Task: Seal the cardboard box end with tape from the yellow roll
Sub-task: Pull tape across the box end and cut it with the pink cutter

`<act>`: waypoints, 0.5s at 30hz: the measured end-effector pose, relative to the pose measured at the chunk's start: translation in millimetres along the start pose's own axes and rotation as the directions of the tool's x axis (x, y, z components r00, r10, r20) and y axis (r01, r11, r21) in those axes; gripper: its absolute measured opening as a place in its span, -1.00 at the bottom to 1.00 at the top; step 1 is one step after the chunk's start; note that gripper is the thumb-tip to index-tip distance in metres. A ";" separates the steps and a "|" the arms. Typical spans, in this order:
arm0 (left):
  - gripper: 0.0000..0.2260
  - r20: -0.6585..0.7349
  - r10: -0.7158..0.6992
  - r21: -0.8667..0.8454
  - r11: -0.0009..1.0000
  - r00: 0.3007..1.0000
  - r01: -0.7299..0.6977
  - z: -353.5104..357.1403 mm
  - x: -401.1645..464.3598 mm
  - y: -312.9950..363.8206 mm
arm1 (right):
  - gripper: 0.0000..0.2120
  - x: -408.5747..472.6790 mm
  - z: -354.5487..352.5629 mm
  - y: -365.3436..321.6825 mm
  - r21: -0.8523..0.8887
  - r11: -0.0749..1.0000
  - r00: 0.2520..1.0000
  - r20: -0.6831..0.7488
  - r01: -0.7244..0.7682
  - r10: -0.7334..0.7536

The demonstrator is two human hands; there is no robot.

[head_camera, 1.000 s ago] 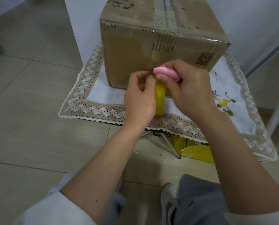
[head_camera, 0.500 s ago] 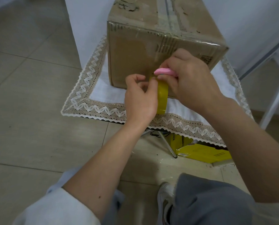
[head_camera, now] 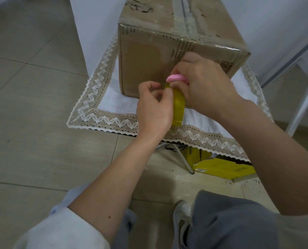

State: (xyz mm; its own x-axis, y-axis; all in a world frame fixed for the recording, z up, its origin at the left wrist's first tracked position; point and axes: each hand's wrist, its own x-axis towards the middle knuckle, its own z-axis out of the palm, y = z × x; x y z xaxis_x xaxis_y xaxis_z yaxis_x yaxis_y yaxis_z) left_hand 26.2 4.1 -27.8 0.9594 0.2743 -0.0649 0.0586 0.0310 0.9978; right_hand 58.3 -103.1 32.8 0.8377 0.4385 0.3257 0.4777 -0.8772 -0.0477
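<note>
Lace-edged cloth (head_camera: 103, 121) — yellow carton (head_camera: 225, 168) on the tiled floor (head_camera: 33, 123).

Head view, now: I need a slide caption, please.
Both hands hold the yellow tape roll and a pink tool against the cardboard box.

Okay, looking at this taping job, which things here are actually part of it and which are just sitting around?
Part of the job:
- cardboard box
- yellow tape roll
- pink tool, gripped by the right hand
- left hand, pinching at the roll's top

Just lying about:
- lace-trimmed cloth under the box
- yellow carton on the floor
</note>
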 end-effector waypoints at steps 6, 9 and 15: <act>-0.85 -0.005 0.011 0.016 1.000 1.000 -0.011 -0.2 -0.3 -1.4 | -0.76 4.1 -4.3 -4.8 -0.086 0.996 0.998 0.064 -0.020 0.026; -0.86 -0.010 0.021 0.017 1.000 1.000 -0.021 0.0 -1.2 -1.0 | -0.77 4.8 -4.6 -7.1 -0.110 0.993 0.997 0.068 -0.037 0.045; -0.87 -0.040 0.054 0.030 0.998 0.998 -0.053 0.1 -2.5 -1.9 | -0.76 4.6 -4.6 -7.7 -0.126 0.991 0.996 0.069 -0.054 0.063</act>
State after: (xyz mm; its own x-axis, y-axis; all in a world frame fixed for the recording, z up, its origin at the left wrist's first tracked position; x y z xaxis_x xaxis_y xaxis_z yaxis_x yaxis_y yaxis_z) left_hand 23.7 3.2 -29.6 0.9494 0.3138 -0.0116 0.0162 -0.0121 0.9998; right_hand 57.3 -95.2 39.1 0.8823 0.3948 0.2564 0.3948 -0.9172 0.0539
